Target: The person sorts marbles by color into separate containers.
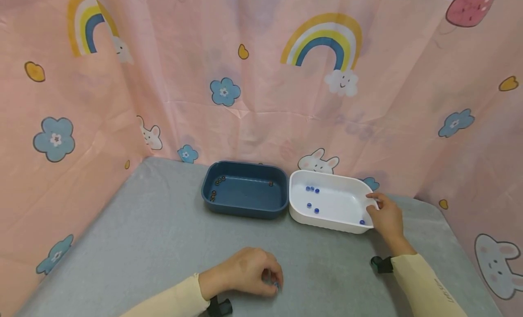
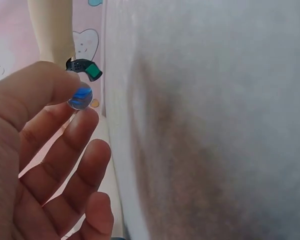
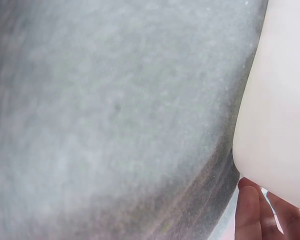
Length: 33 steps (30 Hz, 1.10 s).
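My left hand [image 1: 249,271] is low over the grey cloth, at the front middle of the table. Between its thumb and fingertips it pinches a clear glass marble with a blue swirl [image 2: 81,96]. At the right end of the white tray [image 1: 328,220], my right hand [image 1: 387,219] holds the rim, and the right wrist view has its fingers [image 3: 249,210] against the tray's outer wall. Inside that tray lie several blue marbles [image 1: 316,210], one of them close to the right hand.
A dark blue tray [image 1: 245,210] stands left of the white one, their ends side by side. Several brown marbles [image 1: 217,182] lie in it, mostly at its left end. Behind both trays hangs a pink patterned curtain [image 1: 261,126]. Grey cloth [image 1: 135,244] covers the table.
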Tool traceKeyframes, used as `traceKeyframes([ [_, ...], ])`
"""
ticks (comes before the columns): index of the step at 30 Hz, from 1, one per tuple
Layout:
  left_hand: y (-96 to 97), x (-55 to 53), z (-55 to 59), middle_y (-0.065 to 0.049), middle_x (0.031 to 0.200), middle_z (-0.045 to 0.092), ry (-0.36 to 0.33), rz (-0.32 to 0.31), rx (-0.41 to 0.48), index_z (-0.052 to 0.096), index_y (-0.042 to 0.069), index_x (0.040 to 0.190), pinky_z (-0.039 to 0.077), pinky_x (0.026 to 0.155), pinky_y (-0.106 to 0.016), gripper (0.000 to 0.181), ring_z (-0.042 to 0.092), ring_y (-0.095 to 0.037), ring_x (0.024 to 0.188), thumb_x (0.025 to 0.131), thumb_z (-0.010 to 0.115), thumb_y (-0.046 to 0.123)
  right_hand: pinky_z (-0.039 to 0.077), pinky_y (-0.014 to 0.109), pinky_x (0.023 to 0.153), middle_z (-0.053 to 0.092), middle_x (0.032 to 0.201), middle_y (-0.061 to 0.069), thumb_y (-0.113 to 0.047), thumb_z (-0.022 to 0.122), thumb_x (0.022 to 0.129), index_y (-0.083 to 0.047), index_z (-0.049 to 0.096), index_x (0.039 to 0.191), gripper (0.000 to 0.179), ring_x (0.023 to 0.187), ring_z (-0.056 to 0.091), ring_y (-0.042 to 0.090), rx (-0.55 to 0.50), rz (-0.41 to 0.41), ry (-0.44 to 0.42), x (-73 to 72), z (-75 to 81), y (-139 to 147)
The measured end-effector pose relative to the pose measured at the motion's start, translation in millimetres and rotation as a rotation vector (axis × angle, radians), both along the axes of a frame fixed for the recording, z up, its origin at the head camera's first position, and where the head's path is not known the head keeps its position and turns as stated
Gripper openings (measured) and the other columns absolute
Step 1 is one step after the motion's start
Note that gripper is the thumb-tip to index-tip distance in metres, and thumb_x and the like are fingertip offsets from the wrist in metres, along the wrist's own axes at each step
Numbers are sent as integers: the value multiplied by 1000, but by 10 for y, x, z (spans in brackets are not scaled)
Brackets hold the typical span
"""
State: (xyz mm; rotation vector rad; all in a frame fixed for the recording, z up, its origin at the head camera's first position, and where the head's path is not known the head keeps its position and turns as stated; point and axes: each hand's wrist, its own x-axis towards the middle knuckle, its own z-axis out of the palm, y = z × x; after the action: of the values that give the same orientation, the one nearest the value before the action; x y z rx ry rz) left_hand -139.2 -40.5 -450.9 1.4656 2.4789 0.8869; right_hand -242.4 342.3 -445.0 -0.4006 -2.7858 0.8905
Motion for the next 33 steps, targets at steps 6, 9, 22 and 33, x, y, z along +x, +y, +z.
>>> traceKeyframes([
  [6,15,-27,33,17,78,63,13,33,-4,71,28,87,36,62,-2,10,53,10,69,79,74,23,45,49,79,56,126,32,-10,51,91,-4,58,126,37,101,52,39,-10,0,3,11,-8,0],
  [9,32,-47,54,17,79,64,6,49,-5,71,28,88,37,62,-3,10,53,10,70,79,73,24,46,53,83,55,127,32,-11,50,91,-4,58,127,37,104,52,41,-16,-2,-4,16,-14,0],
  [22,56,-174,164,18,85,67,-6,120,49,72,25,90,39,64,-3,11,57,9,74,80,73,22,45,43,73,58,122,31,-11,51,90,-4,59,125,36,97,54,38,-4,11,16,25,-15,7],
  [33,146,-331,290,12,88,70,-58,133,144,73,18,93,48,67,-10,11,62,0,75,82,73,18,48,55,84,54,128,32,-12,50,92,-4,57,127,36,107,53,43,-13,-9,-13,5,-12,-1],
])
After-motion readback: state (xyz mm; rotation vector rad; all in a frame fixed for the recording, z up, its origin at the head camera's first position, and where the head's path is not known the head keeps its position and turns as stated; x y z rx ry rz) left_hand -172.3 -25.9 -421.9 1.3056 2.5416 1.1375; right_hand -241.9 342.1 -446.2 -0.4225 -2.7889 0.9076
